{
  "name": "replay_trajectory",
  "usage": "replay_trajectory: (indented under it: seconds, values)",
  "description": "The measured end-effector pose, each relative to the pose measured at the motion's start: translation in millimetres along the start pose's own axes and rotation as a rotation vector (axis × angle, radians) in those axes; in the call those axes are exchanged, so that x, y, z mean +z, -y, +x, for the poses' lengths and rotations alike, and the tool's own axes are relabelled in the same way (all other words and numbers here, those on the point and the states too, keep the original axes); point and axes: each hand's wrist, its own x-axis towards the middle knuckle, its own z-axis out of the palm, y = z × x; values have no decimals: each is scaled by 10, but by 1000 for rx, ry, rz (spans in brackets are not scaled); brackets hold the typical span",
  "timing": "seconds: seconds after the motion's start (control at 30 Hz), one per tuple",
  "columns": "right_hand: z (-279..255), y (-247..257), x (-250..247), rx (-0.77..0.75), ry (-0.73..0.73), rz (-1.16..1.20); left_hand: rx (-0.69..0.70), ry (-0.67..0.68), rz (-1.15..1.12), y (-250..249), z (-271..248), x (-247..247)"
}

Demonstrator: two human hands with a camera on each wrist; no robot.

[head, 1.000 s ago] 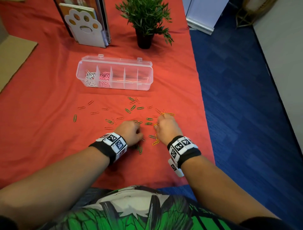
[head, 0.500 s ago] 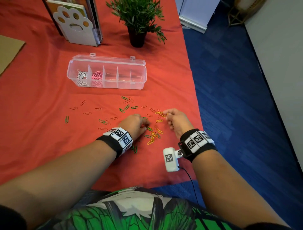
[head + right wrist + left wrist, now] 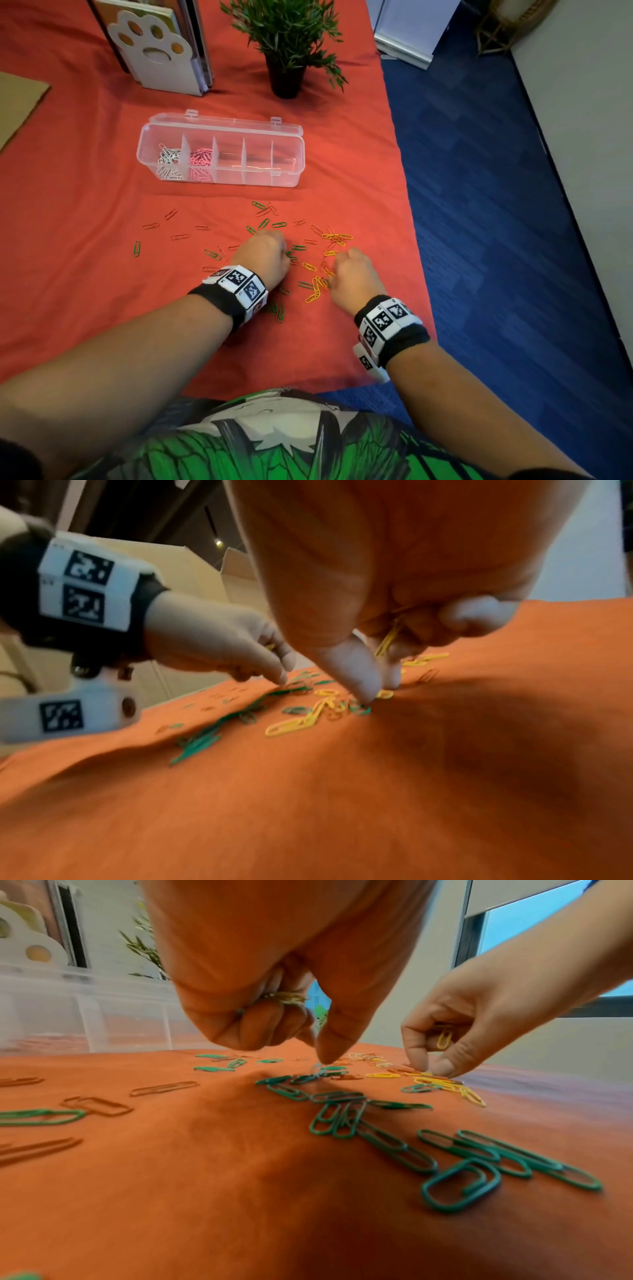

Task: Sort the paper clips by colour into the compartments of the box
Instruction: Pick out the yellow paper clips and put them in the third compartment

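Green, yellow and red paper clips lie scattered on the red cloth (image 3: 85, 291) in front of the clear box (image 3: 294, 171). Its leftmost compartment holds white clips (image 3: 168, 162), the one beside it pink clips (image 3: 200, 161). My left hand (image 3: 274, 255) keeps a bunch of yellow clips (image 3: 284, 999) in its curled fingers, and its thumb and forefinger touch down among green clips (image 3: 342, 1118). My right hand (image 3: 337, 274) grips yellow clips (image 3: 388, 641) in the palm. Its thumb and forefinger (image 3: 363, 680) pinch at clips on the cloth beside a yellow cluster (image 3: 317, 289).
A potted plant (image 3: 287, 41) and a white paw-shaped bookend (image 3: 154, 51) with books stand behind the box. The table's right edge (image 3: 411, 219) drops to blue carpet close to my right hand. A cardboard sheet (image 3: 17, 102) lies at far left.
My right hand has drawn back from the far yellow clips to the nearer yellow cluster. My left hand has stayed among the green clips, shifting slightly forward.
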Motion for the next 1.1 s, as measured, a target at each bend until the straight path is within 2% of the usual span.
replay_trajectory:
  seconds: [0.07,0.2,0.33,0.43,0.53,0.63,0.77,0.87,0.97,1.1]
  values:
    - [-33,34,21,-35,-41,-52,43,8,14,-22,1,2]
    - [-10,16,34,-35,7,-45,237,136,137,-171,-8,100]
    - [59,-86,22,14,79,40,272,151,285,-211,-16,204]
    - [76,-194,-53,117,107,321,253,143,275,-171,15,245]
    - [40,-230,-139,246,148,751,236,148,208,-126,32,233]
    - [-13,-180,-233,297,153,1103,288,145,216,-89,-1,232]
    - [-41,-159,-310,354,205,1481,275,123,269,-92,-46,250]
    - [-77,-157,-337,435,307,1684,246,122,338,-113,-64,240]
    - [-89,-135,-301,463,332,1623,245,102,313,-87,-93,226]
    - [-63,-86,-171,355,206,1069,243,86,331,-68,-143,210]
